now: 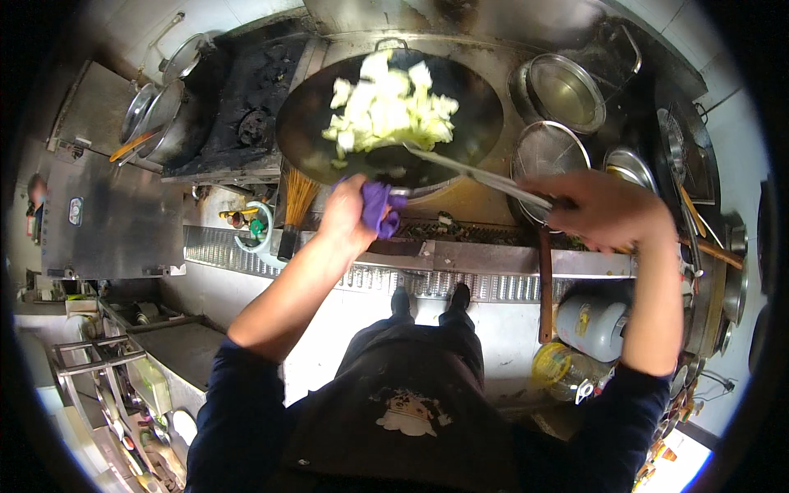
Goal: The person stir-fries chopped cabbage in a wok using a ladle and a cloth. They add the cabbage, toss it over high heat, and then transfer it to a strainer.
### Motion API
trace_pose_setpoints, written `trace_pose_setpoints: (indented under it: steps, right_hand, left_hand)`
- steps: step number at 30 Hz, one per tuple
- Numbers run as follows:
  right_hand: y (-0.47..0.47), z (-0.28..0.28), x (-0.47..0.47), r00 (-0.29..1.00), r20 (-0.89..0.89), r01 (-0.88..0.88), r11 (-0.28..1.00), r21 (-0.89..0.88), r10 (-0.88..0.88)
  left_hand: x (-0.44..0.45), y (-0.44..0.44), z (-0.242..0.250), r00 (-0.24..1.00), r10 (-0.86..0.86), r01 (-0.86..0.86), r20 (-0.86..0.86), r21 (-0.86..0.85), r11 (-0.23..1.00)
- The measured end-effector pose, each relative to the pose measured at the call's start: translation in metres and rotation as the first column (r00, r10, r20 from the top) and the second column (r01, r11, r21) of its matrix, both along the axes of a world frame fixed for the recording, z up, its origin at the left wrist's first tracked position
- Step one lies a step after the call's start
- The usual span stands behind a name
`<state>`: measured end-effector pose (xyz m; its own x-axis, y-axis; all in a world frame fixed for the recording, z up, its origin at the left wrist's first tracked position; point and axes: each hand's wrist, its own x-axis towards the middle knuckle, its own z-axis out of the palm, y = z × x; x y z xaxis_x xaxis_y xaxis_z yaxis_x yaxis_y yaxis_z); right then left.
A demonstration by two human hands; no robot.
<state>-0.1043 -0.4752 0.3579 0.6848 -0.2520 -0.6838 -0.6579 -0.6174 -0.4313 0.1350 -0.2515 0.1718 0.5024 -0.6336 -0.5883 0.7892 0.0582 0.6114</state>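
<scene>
A large dark wok (302, 126) sits on the range before me, holding a heap of chopped pale green cabbage (394, 111). At the wok's near rim, my left hand (344, 215) grips a folded purple cloth (377, 209); whatever part of the wok lies under the cloth is hidden. My right hand (607, 206), blurred, is closed around the long metal handle of a cooking utensil (474, 172). The handle slants left into the wok, reaching the near edge of the cabbage. Its working end is too unclear to tell ladle from spatula.
Right of the wok stand a metal pot (564, 92) of liquid and a wooden-handled mesh strainer (548, 148). A bamboo brush (300, 197) rests at the near left, beside a blackened burner (253, 126). A gas cylinder (592, 326) is below right. Another person (38, 191) shows far left.
</scene>
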Motion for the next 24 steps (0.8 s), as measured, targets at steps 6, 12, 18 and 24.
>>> trace_pose_setpoints:
  steps: [6,12,18,24]
  right_hand:
    - [0.029,-0.05,0.038,0.92,0.356,-0.019,0.926,-0.376,0.163]
    - [0.013,0.013,-0.003,0.982,-0.018,-0.187,0.952,-0.244,0.188]
    - [0.018,-0.093,0.034,0.91,0.386,-0.017,0.945,-0.328,0.15]
    - [0.029,-0.085,0.009,0.869,0.484,0.188,0.974,-0.125,-0.106]
  left_hand:
    - [-0.061,0.017,-0.063,0.993,0.089,-0.103,0.076,0.19,0.976]
    - [-0.041,0.036,-0.008,0.999,0.035,-0.029,-0.025,0.216,0.976]
    - [-0.026,-0.02,-0.057,0.995,0.064,-0.079,0.077,0.212,0.974]
    - [-0.065,0.023,-0.044,0.988,0.148,-0.145,-0.041,0.079,0.986]
